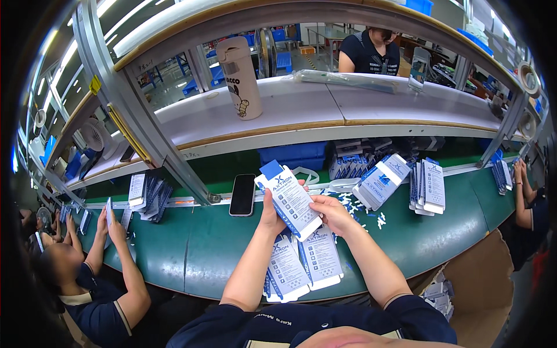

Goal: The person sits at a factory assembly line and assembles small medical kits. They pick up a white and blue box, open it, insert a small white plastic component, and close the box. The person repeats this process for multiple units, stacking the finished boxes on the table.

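A flattened white and blue carton is held up in front of me, its blue flap raised at the top left. My left hand grips its left side, with fingers behind it. My right hand pinches the carton's right edge near the lower corner. Below it on the green bench lie two overlapping stacks of similar cartons, a left stack and a right stack. Small white and blue paper scraps lie scattered to the right of my hands.
A phone lies left of my hands. More carton piles stand right and left. A blue bin sits beneath the shelf, which bears a tumbler. A large cardboard box stands at right. Co-workers sit on both sides and opposite.
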The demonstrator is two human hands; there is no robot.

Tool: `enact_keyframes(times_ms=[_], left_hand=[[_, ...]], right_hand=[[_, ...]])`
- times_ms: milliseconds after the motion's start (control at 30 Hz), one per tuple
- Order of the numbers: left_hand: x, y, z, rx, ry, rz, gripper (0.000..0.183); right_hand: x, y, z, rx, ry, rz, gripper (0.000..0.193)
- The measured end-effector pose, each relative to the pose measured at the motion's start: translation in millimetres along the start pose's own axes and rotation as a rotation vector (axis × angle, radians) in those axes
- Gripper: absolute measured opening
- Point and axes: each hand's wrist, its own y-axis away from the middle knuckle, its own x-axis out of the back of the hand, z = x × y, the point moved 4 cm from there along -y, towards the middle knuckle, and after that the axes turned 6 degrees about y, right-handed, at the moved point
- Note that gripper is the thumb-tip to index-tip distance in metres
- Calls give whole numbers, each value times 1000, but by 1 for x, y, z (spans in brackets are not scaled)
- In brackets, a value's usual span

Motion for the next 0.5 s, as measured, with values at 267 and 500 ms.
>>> enact_keyframes(times_ms=[267,500], left_hand=[[-10,3,6,-11,115,-87,113],[-8,1,-3,24,191,-249,118]], right_hand=[[-6,5,-3,-42,-276,-95,26],[-17,8,-1,-96,-269,-196,25]])
